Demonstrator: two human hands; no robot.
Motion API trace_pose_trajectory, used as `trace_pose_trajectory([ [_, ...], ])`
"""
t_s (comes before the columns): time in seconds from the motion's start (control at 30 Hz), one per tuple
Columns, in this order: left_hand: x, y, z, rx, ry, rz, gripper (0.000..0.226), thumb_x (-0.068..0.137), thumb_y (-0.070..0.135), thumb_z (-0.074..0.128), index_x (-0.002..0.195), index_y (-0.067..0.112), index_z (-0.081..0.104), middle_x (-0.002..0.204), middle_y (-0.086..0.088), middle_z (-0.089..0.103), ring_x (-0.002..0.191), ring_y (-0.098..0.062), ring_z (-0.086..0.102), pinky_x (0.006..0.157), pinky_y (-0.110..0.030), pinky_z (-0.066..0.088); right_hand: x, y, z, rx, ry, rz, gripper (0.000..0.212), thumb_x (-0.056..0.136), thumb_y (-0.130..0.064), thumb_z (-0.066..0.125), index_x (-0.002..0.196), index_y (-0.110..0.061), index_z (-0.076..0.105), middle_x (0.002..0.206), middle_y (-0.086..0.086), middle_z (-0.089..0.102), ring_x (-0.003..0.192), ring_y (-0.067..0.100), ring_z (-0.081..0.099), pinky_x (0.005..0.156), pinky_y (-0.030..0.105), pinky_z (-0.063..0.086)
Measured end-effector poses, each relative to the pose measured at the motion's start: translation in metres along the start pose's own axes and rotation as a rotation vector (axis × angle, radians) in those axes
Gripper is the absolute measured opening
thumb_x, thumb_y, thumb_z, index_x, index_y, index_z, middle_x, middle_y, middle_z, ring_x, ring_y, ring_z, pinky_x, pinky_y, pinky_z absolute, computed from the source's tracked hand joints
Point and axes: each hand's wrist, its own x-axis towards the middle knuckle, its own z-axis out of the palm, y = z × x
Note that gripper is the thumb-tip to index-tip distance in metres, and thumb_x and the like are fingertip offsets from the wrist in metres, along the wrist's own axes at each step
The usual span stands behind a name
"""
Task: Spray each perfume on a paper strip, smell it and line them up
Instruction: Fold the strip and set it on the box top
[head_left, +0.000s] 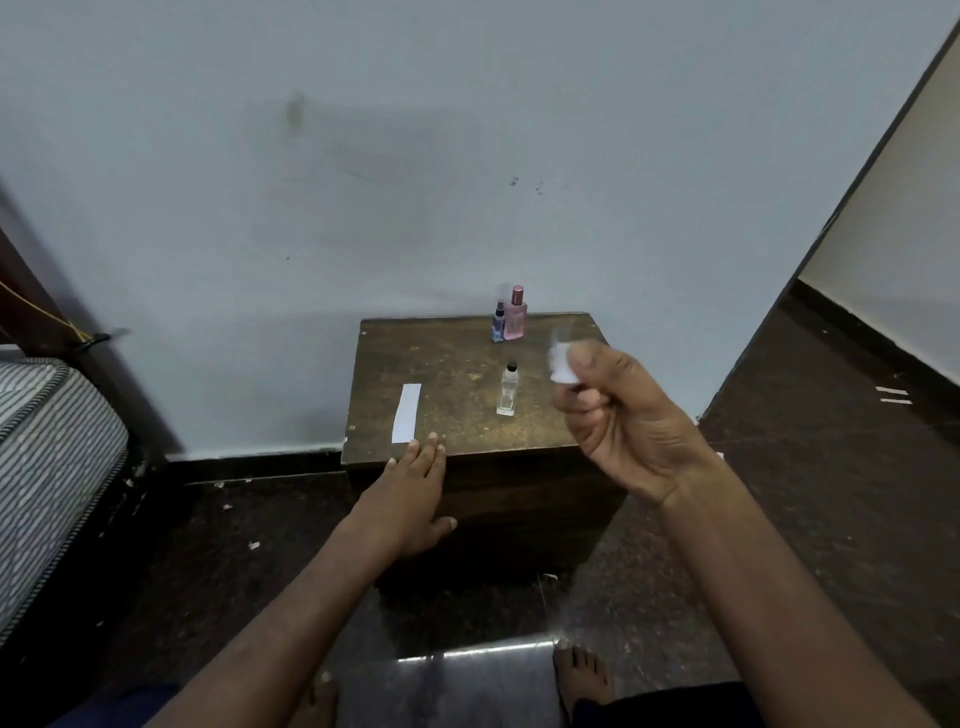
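White paper strip (407, 413) lies flat near the left front of the wooden cabinet top (457, 374), and the left hand (402, 499) rests at the front edge just below it, fingers straight and relaxed, holding nothing — fingertips close to the strip's near end but I can't tell if they touch it.

Moving right: a small clear bottle (508, 389) with a dark cap stands upright mid-top, and it looks nearly empty or filled with something colourless, hard to say. Behind it, near the wall, a blue bottle (498, 322) and a taller pink bottle (515, 313) stand right beside each other; both look tinted, so the fill level isn't readable.

Furthest right, the right hand (618, 410) is raised above the cabinet's right side, fingers curled and pinching a second paper strip (561, 364) — it's blurred, so probably being waved or brought up for a sniff.

What could go wrong, in my opinion: the hand swings back down close to the clear bottle and knocks it over. Also the loose strip on the left sits near the edge, so a nudge from the left fingers could push it off.
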Motion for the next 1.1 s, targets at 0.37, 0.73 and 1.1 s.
trace_pose_trajectory([
  [0.37,-0.003,0.002,0.001,0.056,0.044,-0.021,0.099,0.103,0.045,0.061,0.168,0.011,-0.007,0.177,-0.006,-0.012,0.164,-0.025,-0.004,0.131,-0.044,0.012,0.005,0.012,-0.008,-0.083,0.044,0.027,0.002,0.084,-0.007,0.078,0.083,-0.008,0.077,0.072,0.004,0.066,0.053,0.005,0.060,0.050,0.014,0.053],
  [0.73,-0.005,0.002,-0.001,0.059,0.066,-0.023,0.102,0.101,0.045,0.065,0.168,0.012,-0.004,0.178,-0.004,-0.009,0.164,-0.024,-0.002,0.133,-0.044,0.016,0.006,0.021,-0.014,-0.274,0.200,-0.013,0.015,0.081,-0.009,0.079,0.092,0.000,0.074,0.074,0.008,0.070,0.056,0.008,0.063,0.052,0.015,0.053],
  [1.1,-0.005,0.004,0.001,0.050,0.047,-0.025,0.103,0.102,0.045,0.064,0.167,0.011,-0.008,0.177,-0.006,-0.014,0.164,-0.026,-0.006,0.132,-0.046,0.015,0.001,0.031,-0.016,-0.333,0.180,0.101,0.005,0.086,-0.005,0.075,0.090,-0.001,0.075,0.073,0.010,0.068,0.056,0.011,0.062,0.052,0.017,0.055],
])
